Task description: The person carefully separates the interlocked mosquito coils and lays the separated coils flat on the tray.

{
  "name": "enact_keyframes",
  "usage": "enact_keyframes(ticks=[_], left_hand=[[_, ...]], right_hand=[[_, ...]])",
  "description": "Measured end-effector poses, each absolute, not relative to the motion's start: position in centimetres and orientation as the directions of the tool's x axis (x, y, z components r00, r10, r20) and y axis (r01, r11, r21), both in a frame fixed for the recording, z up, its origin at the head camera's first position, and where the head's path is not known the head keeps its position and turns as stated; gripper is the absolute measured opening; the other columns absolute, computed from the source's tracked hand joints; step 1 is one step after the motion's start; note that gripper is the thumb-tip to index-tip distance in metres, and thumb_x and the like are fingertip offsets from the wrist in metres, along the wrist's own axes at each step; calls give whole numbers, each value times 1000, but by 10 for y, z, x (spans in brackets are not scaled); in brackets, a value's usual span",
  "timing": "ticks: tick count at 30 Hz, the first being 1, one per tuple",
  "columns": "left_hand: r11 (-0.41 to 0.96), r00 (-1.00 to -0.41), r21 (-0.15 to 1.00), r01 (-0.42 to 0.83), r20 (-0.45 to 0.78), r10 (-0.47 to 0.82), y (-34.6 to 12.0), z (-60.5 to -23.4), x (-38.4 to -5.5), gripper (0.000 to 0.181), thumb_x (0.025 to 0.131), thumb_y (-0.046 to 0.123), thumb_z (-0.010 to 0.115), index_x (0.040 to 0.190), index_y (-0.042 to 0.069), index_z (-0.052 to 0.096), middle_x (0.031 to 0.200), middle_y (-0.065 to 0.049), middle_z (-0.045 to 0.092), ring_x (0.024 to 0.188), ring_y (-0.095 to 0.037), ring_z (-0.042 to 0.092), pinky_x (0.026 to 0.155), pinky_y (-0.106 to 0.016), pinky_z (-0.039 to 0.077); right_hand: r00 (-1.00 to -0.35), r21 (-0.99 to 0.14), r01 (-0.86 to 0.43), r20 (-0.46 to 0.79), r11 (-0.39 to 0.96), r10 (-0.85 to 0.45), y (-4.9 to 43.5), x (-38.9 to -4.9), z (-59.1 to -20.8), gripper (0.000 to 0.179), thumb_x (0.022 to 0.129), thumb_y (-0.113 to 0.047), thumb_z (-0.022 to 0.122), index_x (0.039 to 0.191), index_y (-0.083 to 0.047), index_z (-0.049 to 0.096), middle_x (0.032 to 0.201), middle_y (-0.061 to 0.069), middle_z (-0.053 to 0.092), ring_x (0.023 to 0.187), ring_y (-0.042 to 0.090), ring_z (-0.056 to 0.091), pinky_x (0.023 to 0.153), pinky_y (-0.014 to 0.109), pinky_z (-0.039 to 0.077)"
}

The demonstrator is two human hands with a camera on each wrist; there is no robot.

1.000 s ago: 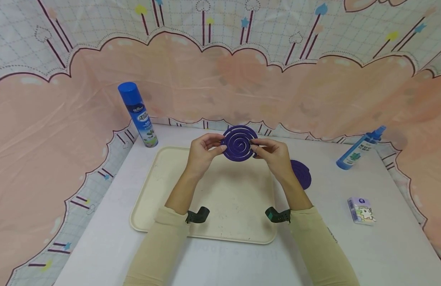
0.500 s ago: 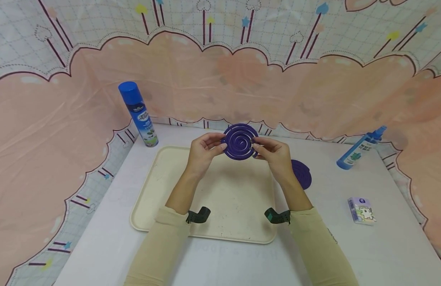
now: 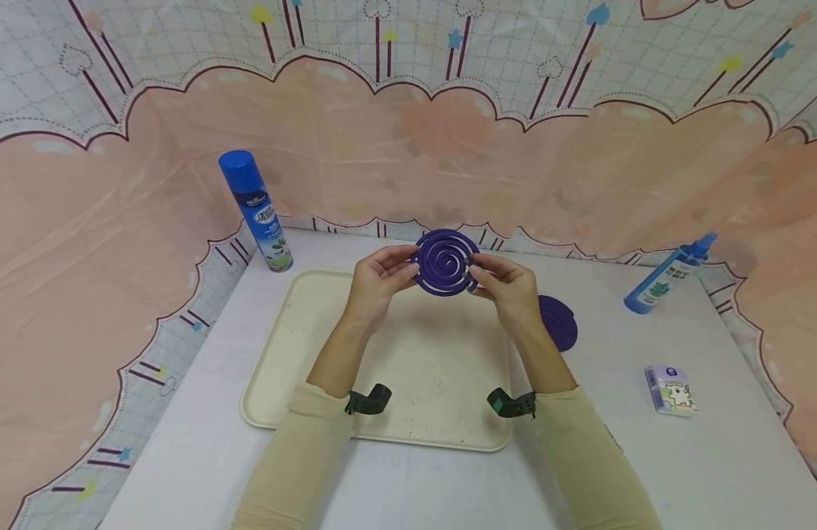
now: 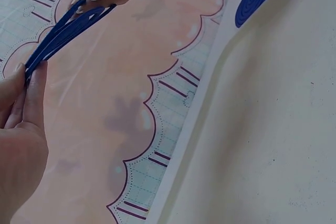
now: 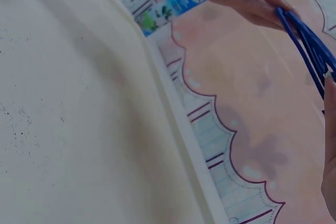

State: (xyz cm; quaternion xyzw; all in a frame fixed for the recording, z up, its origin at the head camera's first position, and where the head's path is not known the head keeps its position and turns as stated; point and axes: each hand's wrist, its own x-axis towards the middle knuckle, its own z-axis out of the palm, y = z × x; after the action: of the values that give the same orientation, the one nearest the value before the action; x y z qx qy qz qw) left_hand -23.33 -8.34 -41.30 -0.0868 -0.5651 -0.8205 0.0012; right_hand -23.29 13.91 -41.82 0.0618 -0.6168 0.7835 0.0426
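Sleeves (image 3: 289,464) in khaki come nearest to me on the head camera, each ending at a black wrist camera (image 3: 370,399). Beneath them lies the white table (image 3: 720,471), with faint marks at its near side that I can't make out as words. A cream tray (image 3: 435,383) sits on it under the forearms, dark specks scattered over its floor.

To the right I see a small purple-and-white box (image 3: 670,390) with a white cartoon figure on its front; any lettering is too small for me. Closer to the tray, a second coil (image 3: 559,325) lies flat on the table, partly behind the right forearm.

Further out, the left hand (image 3: 378,283) pinches one edge of the dark blue-purple spiral coil (image 3: 443,263) between thumb and fingers, and the right hand (image 3: 511,287) pinches the opposite edge. They hold it up over the tray's far side, face toward me; both wrist cameras give me its edge, rings slightly splayed.

Beyond, at right, is a blue bottle (image 3: 667,280), its pale label bearing a green leaf and dark characters I can't read. At far left stands a blue spray can (image 3: 257,213) with white lettering, also illegible to me. Patterned peach cloth (image 3: 382,147) hangs behind everything.
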Motion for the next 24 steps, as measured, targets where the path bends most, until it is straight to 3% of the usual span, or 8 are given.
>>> enact_keyframes(ticks=[10,24], left_hand=[[-380,-990,922,68,111,92,-82,-414,-234,33,98,-9,57,131,-14,57,99,6,75,89,-6,74,80,-24,63],[-402,-993,914,55,94,77,-82,-416,-234,33,97,-11,58,129,-14,58,99,4,75,88,-8,74,78,-25,64]], right_hand=[[-989,-957,-138,145,-256,-8,138,-229,-414,41,93,12,63,90,-25,79,90,-12,79,77,2,75,67,21,63],[-988,-940,-140,155,-312,-24,138,-227,-416,42,92,15,61,89,-22,81,87,-8,80,73,4,75,64,21,62]])
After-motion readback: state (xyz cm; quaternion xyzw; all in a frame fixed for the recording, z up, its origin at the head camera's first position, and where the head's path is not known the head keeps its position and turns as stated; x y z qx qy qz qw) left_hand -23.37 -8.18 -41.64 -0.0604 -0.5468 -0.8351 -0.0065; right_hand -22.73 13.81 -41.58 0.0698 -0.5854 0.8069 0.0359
